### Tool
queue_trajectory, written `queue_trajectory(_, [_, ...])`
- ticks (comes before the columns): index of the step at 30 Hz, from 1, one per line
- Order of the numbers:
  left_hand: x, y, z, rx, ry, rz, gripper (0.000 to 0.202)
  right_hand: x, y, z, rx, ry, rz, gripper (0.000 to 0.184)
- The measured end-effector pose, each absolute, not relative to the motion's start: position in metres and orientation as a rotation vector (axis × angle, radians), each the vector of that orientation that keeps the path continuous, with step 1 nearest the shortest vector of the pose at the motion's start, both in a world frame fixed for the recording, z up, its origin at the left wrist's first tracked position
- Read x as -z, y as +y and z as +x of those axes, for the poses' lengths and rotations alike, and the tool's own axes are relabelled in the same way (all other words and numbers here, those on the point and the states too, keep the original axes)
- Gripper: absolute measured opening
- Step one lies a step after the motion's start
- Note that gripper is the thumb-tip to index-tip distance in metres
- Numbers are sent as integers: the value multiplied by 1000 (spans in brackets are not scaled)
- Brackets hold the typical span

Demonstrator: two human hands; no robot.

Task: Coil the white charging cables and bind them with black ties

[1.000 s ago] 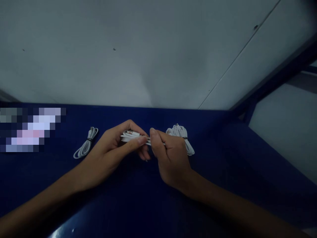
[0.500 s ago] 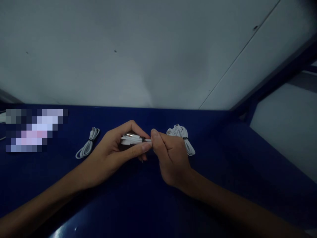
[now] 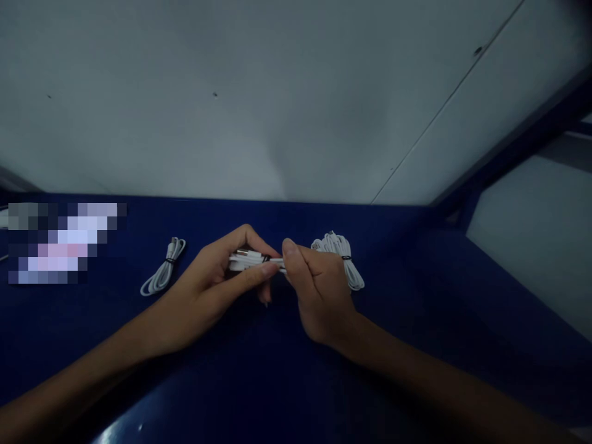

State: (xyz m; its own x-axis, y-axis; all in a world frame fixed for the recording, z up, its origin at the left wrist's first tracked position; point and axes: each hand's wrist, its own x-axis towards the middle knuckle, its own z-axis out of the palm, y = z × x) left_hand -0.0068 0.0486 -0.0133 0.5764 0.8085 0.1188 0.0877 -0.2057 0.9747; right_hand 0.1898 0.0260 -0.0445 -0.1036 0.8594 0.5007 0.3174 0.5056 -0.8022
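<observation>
Between my two hands is a bundled white USB cable [image 3: 247, 260], its plug ends toward the left and a dark tie around its middle. My left hand [image 3: 226, 265] is closed on the plug end, thumb and fingers on either side of the bundle near the tie. Gripping the other end of the bundle is my right hand [image 3: 319, 283], its thumb lying along the top; that end is hidden in the fist. Just behind the right hand lie bundled white cables [image 3: 345, 250], partly covered by it. Another tied white cable [image 3: 164, 268] rests left of my left hand.
The blue table [image 3: 277, 382] runs back to a pale grey panel [image 3: 231, 111]. A pixelated bright object [image 3: 74, 237] lies at the far left. On the right, a blue frame bar [image 3: 513, 139] slants upward beside the panel.
The held cable has shifted slightly within my fingers, and its tie now sits a little farther left. Both hands stay in nearly the same place; the other cables have not moved.
</observation>
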Motion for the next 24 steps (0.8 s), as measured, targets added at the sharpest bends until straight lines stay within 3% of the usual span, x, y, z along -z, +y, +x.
queue_trajectory(24, [18, 48, -6, -792, 768, 1577, 12, 44, 27, 188, -548, -1694, -937, 50])
